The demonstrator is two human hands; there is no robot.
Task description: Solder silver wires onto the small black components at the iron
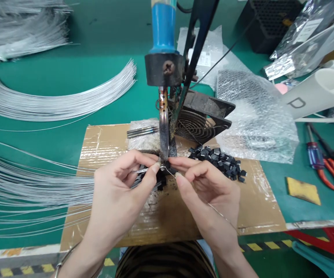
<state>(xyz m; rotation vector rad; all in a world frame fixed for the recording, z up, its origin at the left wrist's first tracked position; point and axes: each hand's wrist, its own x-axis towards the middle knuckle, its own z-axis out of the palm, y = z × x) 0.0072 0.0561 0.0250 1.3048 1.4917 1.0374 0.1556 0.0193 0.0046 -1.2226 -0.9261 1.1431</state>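
A soldering iron (163, 116) with a blue handle hangs tip-down from a black stand. Below its tip, my left hand (126, 185) pinches the end of a thin grey wire (140, 170) between thumb and fingers. My right hand (210, 189) is closed on a strand of solder wire (171, 172), whose tail runs down past my palm. Both sets of fingertips nearly meet at the tip, where a small black part (169, 166) shows, partly hidden. A bundle of grey wires (39, 185) lies left of my left hand.
Small black connectors (219, 160) are heaped on the cardboard (259, 200) at right. Behind the iron stands a black fan (198, 119). Another wire bundle (68, 102) lies at left. Bubble wrap (253, 112), a yellow sponge (302, 190) and red-handled pliers (333, 173) are to the right.
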